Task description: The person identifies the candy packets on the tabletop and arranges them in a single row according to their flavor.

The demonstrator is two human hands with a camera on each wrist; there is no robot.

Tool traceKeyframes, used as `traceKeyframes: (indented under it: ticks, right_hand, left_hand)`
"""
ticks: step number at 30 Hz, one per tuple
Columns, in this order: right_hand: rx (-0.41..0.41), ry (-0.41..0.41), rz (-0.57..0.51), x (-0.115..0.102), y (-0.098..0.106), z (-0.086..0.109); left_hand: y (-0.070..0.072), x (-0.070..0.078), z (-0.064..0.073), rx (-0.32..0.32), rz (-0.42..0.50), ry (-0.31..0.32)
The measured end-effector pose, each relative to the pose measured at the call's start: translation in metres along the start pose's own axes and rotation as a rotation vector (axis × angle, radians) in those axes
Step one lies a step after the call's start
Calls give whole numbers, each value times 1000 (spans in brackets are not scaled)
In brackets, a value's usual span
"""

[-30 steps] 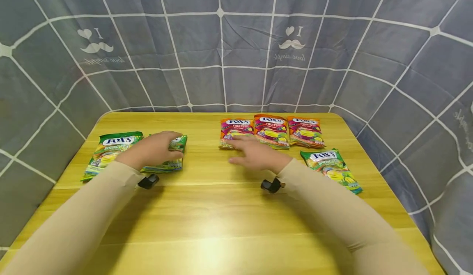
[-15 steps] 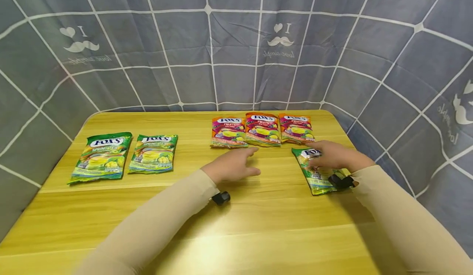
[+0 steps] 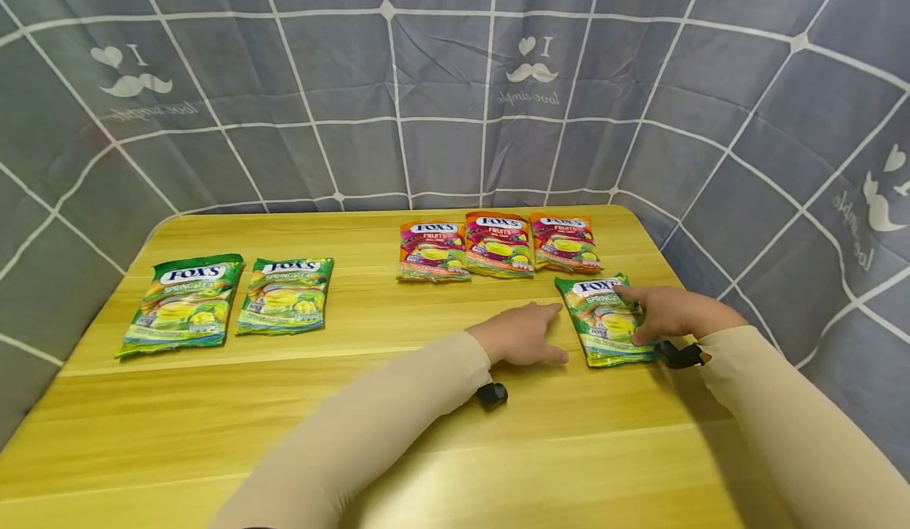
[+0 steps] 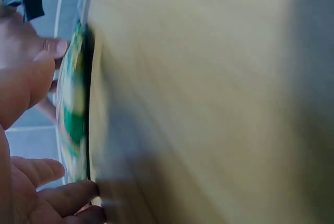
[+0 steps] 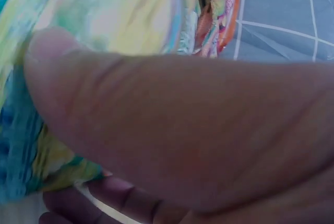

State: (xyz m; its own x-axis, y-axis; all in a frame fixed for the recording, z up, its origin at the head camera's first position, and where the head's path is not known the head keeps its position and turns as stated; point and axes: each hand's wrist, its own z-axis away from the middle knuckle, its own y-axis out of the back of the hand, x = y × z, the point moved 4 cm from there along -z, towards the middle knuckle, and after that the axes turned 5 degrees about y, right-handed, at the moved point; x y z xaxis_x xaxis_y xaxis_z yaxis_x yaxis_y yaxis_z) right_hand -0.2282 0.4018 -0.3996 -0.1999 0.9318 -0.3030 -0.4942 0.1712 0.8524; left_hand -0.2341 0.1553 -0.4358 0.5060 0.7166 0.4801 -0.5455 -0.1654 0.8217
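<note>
A green Fox's Spring Tea candy bag lies slightly tilted at the right of the table. My right hand holds its right side. In the right wrist view the thumb lies across the bag's printed face, while other fingers sit below its edge. My left hand is just left of the same bag, fingers extended toward its left edge and holding nothing. The left wrist view shows the bag edge-on, beyond the left thumb and fingers.
Three red-orange Fox's Fruits bags stand side by side in a row at the back. Two more green Spring Tea bags, one larger and one smaller, lie at the left. A grey checked curtain encloses the wooden table.
Both hands have moved right, the left leaving the smaller green bag there. The right hand has reached the right-hand green bag and turned it a little straighter. The view has shifted rightward.
</note>
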Motion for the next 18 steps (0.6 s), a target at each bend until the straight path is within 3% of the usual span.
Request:
traceKeyframes:
  ticks: [9,18]
  right_hand:
    - [25,49,3,-3,-2,-4]
    - [1,51,-209,-6,-3,2]
  left_hand:
    - [-10,19,-14,8,-85,-50]
    - [-8,14,-13,2,36,-55]
